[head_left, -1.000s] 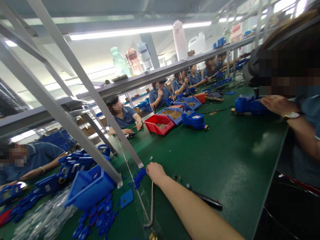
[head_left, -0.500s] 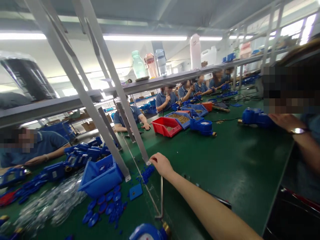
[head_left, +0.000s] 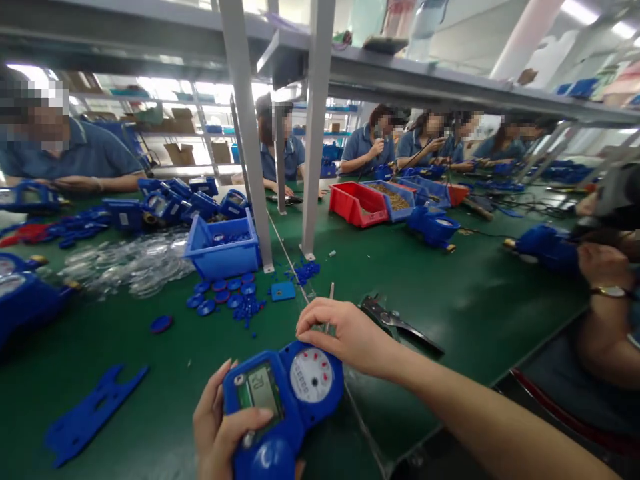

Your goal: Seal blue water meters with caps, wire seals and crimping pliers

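Note:
My left hand [head_left: 215, 423] is wrapped round a blue water meter [head_left: 295, 427] in the lower middle, thumb lying across its grey display [head_left: 260, 393]. A round white dial [head_left: 311, 375] with red pointers faces up beside the display. My right hand [head_left: 345, 330] is at the meter's upper rim, thumb and fingertips pinched together. Whatever lies between those fingertips is too small or hidden to make out. Behind the fingers, a thin metal rod [head_left: 331, 293] sticks up, its lower part covered by the hand.
Small blue parts [head_left: 306, 271] lie by the shelf post [head_left: 311, 200]. Blue round caps [head_left: 235, 300] sit before a blue bin [head_left: 225, 257]; clear discs [head_left: 130, 263] are left of it. Pliers [head_left: 400, 323] rest at right, a flat blue plate [head_left: 95, 413] at left. Co-workers sit around.
My right hand has come from the small blue parts by the post foot down to the meter's rim. The view has tipped downward; my left hand and more of the meter now show.

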`<state>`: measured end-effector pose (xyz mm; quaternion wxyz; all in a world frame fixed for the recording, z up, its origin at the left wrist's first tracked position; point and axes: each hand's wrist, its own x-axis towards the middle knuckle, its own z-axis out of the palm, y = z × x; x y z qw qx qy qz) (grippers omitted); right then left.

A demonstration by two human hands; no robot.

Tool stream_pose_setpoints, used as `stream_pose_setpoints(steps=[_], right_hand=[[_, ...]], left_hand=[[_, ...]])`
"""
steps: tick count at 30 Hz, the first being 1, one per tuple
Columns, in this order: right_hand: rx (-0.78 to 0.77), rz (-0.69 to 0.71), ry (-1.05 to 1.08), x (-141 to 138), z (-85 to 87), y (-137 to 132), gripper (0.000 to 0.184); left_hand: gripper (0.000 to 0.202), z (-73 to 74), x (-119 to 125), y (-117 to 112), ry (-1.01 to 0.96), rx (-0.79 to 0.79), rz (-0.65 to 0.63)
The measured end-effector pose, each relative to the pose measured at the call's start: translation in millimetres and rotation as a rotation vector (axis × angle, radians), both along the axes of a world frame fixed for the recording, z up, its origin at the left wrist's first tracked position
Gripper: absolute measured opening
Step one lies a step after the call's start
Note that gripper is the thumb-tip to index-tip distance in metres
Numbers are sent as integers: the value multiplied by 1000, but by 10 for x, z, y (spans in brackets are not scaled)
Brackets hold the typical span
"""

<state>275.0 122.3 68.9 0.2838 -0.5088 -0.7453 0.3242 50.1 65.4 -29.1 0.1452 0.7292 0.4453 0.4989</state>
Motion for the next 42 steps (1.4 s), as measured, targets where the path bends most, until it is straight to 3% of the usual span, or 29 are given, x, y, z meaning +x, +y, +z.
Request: stream_pose_setpoints(steps=[10, 19, 21, 24, 27, 30, 36, 42], right_hand=[[40, 41, -172, -199, -17, -20, 16], [-65, -54, -39, -246, -15, -6, 10], [-148, -86, -2, -250, -16, 25, 8], [-396, -150, 126, -244, -19, 74, 12], [-665, -226, 396, -238, -27, 98, 33], [-795, -259, 570, -247, -34, 91, 50], [-723, -210, 419, -296, -37, 84, 41], [-725, -136, 451, -339, -65, 142, 28]], left_hand=[[40, -12, 0, -49, 1, -46, -63], [40, 43, 24, -81, -74, -105, -105], [40, 60, 25, -83, -72, -112, -104], [41, 62, 30, -85, -84, -113, -105], [41, 42, 38, -89, -120, -123, -116], [41, 18, 42, -95, -153, -133, -124], [42, -28, 33, -118, -148, -155, -124], [33, -83, 16, -130, -115, -96, -86]])
